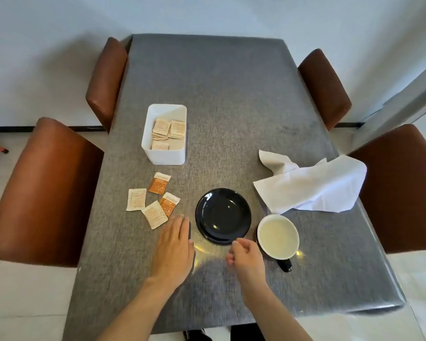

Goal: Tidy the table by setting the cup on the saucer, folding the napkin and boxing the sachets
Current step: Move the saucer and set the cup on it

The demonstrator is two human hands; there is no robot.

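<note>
A black saucer point(223, 216) lies near the table's front, with nothing on it. To its right stands a black cup point(278, 236) with a pale inside, its handle pointing toward me. A crumpled white napkin point(312, 184) lies at the right edge. Several loose sachets point(151, 201) lie left of the saucer, and a white box point(164, 134) behind them holds more sachets. My left hand point(174, 248) rests flat on the table beside the saucer, fingers together. My right hand point(246, 257) hovers loosely curled just left of the cup, holding nothing.
The grey table point(207, 94) is flanked by brown chairs: two on the left point(42, 193) and two on the right point(401, 188). The far half of the table holds no objects. A white wall stands behind.
</note>
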